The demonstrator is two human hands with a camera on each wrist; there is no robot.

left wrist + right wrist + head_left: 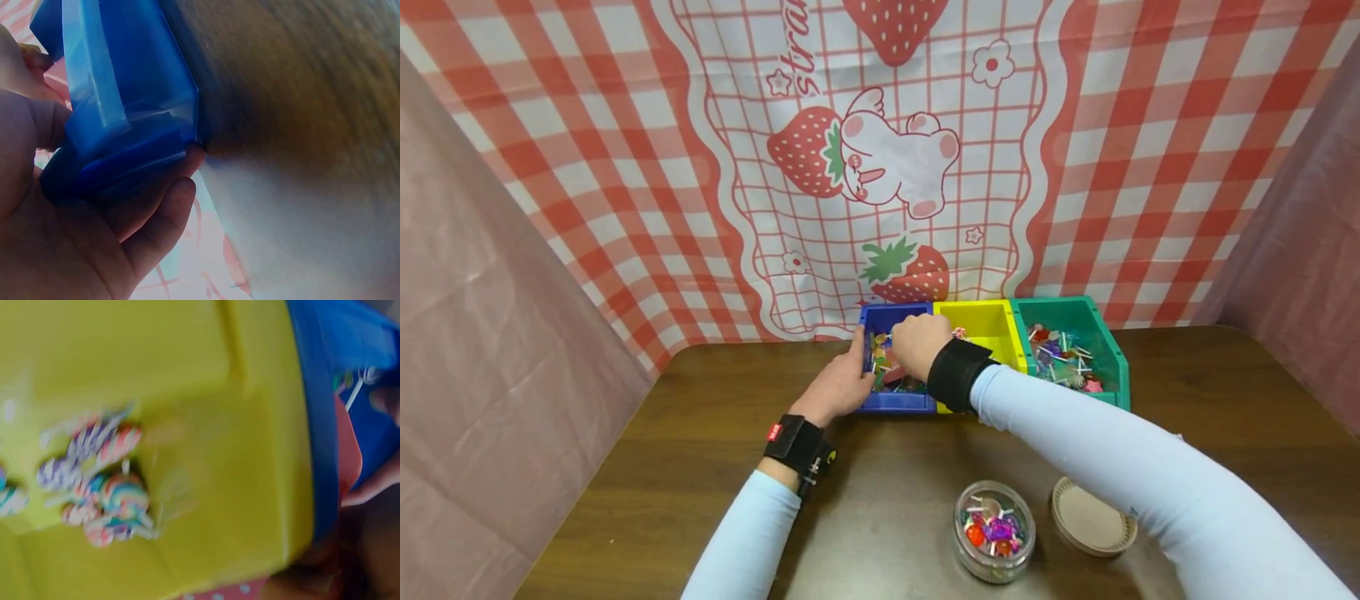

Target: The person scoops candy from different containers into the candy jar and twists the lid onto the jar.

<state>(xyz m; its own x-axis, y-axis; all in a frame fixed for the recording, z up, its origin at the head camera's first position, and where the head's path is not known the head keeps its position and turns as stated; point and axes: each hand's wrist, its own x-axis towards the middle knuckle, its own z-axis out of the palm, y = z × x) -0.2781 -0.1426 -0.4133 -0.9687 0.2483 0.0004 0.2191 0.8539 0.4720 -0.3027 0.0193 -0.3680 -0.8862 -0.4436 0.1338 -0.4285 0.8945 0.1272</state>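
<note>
My left hand [838,385] grips the left wall of the blue bin [895,403], with the thumb on one side and the fingers round the outside in the left wrist view. Over the same bin, my right hand [921,343] is curled round a pink scoop-like tool [894,375]. The tool's smooth pink part [349,450] shows inside the blue bin in the right wrist view; its full shape is hidden. Wrapped candies [880,367] lie in the blue bin. Beside it, the yellow bin [992,321] holds striped lollipops [125,497].
A green bin [1108,354] with lollipops adjoins the yellow one on the right. Nearer on the wooden table [700,475] stand an uncovered clear jar [992,568] of colourful candies and a round lid [1092,515]. A red-checked cloth [1150,167] hangs behind the bins.
</note>
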